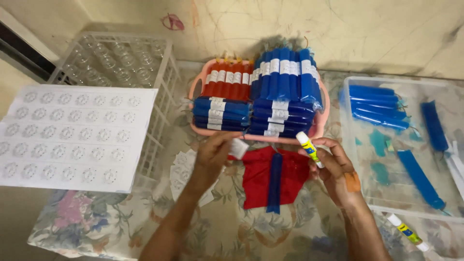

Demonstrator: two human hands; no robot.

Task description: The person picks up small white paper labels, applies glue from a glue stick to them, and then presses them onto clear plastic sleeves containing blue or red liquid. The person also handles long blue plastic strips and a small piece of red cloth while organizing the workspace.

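Head view: left hand [215, 153] pinches a small white label [239, 148], right hand [336, 169] grips a glue stick [309, 149]. Better to spread glue thin, keeping the label above the blue candle [275, 182] on the red cloth [270, 174].

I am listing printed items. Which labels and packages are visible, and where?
Sheet of labels: left, on a white rack, white with round marks.
Small label: in the left hand, white.
Glue stick: in the right hand, white and yellow.
Banded tubes: pink basket, blue with white bands.
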